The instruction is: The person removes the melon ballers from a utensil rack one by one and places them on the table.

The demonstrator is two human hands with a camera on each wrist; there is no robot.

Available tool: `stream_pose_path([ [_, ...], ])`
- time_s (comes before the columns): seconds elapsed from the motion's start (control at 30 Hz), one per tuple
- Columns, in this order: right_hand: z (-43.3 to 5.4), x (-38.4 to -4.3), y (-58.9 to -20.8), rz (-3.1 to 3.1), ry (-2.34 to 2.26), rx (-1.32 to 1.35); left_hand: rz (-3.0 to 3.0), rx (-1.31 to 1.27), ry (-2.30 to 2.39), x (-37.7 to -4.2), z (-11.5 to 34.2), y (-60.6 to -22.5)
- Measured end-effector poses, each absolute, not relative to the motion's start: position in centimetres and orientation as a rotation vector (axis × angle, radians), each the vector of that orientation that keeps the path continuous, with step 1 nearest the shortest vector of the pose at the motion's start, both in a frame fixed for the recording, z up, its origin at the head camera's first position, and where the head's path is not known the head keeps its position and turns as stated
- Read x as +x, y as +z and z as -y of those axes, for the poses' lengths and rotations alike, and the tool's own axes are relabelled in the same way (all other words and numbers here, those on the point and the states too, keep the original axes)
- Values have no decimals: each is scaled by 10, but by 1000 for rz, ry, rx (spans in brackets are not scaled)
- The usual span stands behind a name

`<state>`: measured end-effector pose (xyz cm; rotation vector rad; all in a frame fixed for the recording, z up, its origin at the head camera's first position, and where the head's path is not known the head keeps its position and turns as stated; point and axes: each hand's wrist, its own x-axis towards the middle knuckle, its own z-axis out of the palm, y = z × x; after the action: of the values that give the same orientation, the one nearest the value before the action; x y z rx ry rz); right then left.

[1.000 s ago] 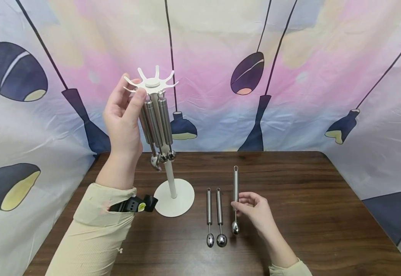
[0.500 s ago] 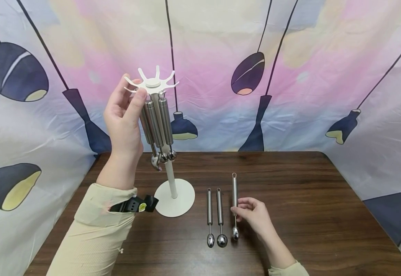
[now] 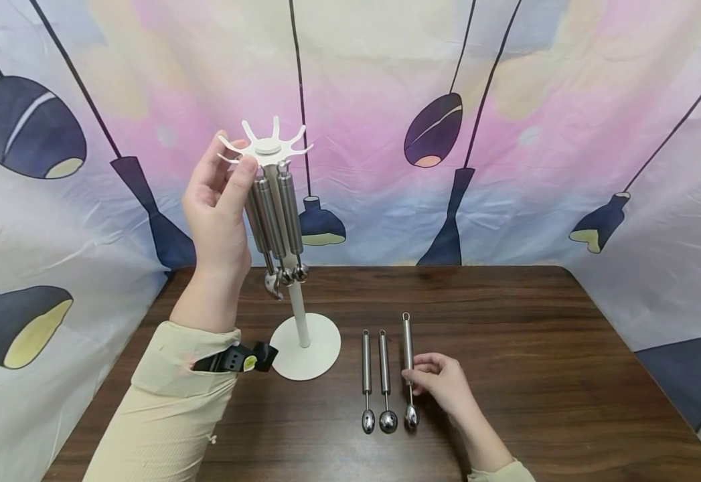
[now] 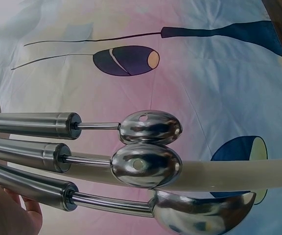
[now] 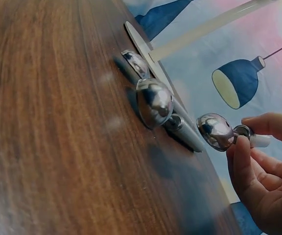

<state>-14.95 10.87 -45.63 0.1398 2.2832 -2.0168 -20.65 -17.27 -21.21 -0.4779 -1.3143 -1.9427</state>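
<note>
A pastel cloth (image 3: 362, 60) fills the head view's upper half, printed with a big oval lamp (image 3: 29, 127) at upper left, a purple lamp (image 3: 433, 130) right of top centre and a small lamp (image 3: 604, 219) at far right. The brown tabletop (image 3: 555, 375) spans the lower half.

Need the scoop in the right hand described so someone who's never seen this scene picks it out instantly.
On the dark wooden table, find the white stand; right of its round base, two metal scoops lie side by side. The target scoop is just right of that pair. Unlike those two, it's pinched in the right hand.
</note>
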Motion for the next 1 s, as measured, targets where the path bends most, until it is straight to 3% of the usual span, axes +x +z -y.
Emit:
stream_pose_path([
  [1.0, -101, -154, -481, -2474, -1802, 176, 1305, -480, -1944, -207, 173, -211],
])
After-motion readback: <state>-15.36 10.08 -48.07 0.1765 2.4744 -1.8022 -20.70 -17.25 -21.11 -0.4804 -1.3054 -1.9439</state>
